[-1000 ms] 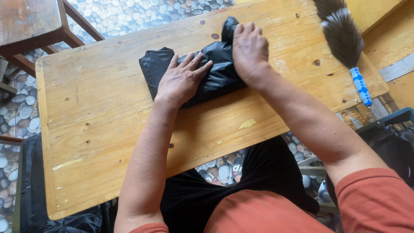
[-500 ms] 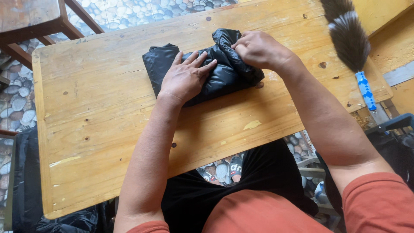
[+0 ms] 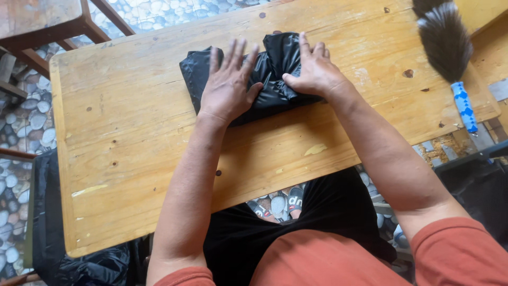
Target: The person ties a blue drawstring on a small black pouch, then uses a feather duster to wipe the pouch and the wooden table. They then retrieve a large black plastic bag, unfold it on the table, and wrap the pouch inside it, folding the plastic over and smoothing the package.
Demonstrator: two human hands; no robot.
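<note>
A folded black plastic bag [image 3: 272, 63] lies on a yellow wooden table [image 3: 132, 137], near its far middle. My left hand [image 3: 228, 85] lies flat on the bag's left half, fingers spread and pointing away from me. My right hand [image 3: 315, 71] presses on the bag's right half, where the plastic is bunched up, with the thumb tucked against a fold. Both forearms reach across the table from the near edge.
A feather duster [image 3: 447, 45] with a blue and white handle lies at the table's right end. A dark wooden chair [image 3: 47, 21] stands at the far left. More black plastic [image 3: 84, 265] hangs below the table's near left corner. Pebble floor surrounds the table.
My right hand has let go of the bag's bunched top end and come down to press on its right half. My left hand has flattened and spread its fingers.
</note>
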